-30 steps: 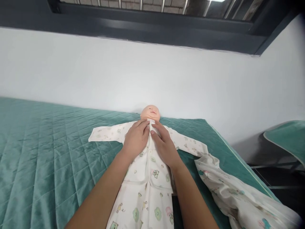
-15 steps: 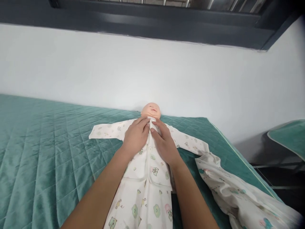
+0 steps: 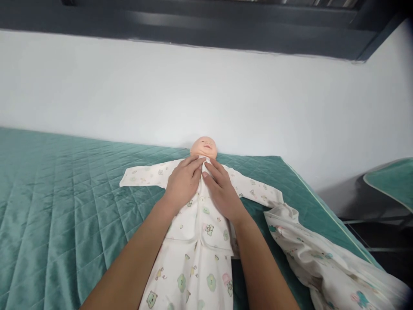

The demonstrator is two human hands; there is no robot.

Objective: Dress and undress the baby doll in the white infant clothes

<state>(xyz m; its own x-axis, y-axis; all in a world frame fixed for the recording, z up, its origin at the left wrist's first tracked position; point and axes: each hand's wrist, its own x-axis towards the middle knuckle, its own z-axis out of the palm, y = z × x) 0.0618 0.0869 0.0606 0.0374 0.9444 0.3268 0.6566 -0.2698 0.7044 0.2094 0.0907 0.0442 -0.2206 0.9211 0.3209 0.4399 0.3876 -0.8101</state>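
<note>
A baby doll [image 3: 204, 147] lies on its back with its head near the wall. It wears a white, animal-print baby jacket [image 3: 209, 224] and matching pants [image 3: 193, 275], with both sleeves spread outward. My left hand [image 3: 184, 178] rests on the chest, its fingers stretched toward the collar. Opposite it, my right hand [image 3: 222, 187] lies on the other side of the front opening, thumb and fingers apart. The fingertips of both hands touch the cloth just below the doll's chin. My hands cover the upper front of the jacket.
A green quilted cover [image 3: 80, 224] is spread under the doll. To the right lies a crumpled white printed garment [image 3: 325, 258], close to the jacket's sleeve end. Behind is a white wall [image 3: 145, 90] below a dark frame [image 3: 193, 32]. Another green-covered surface [image 3: 393, 181] stands at far right.
The view has tilted slightly, so the scene sits a little higher. My hands stay at the collar, with the fingertips shifted only slightly.
</note>
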